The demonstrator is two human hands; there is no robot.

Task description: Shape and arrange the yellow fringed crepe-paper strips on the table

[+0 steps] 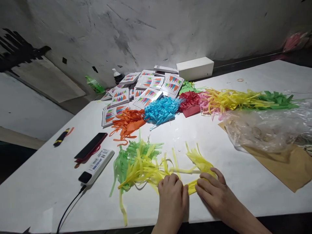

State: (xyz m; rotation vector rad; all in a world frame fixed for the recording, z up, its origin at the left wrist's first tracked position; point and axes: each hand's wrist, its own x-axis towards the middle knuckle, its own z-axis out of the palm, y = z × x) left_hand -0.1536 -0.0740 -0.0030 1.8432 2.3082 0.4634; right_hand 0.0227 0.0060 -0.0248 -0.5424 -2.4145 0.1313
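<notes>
Both hands working near table [243, 182] edge. Left hand [172, 195] curling down, right hand [214, 191] lying flat, together pinching and pressing yellow fringe strip [195, 162] flat for rolling; green-yellow fringe pile [136, 162] lying just beside.

Matt tissue-paper fringes [143, 162] lie on the smooth white table [48, 191]; crinkled glossy clear plastic bag [268, 126] covers matt brown paper [290, 169].
</notes>
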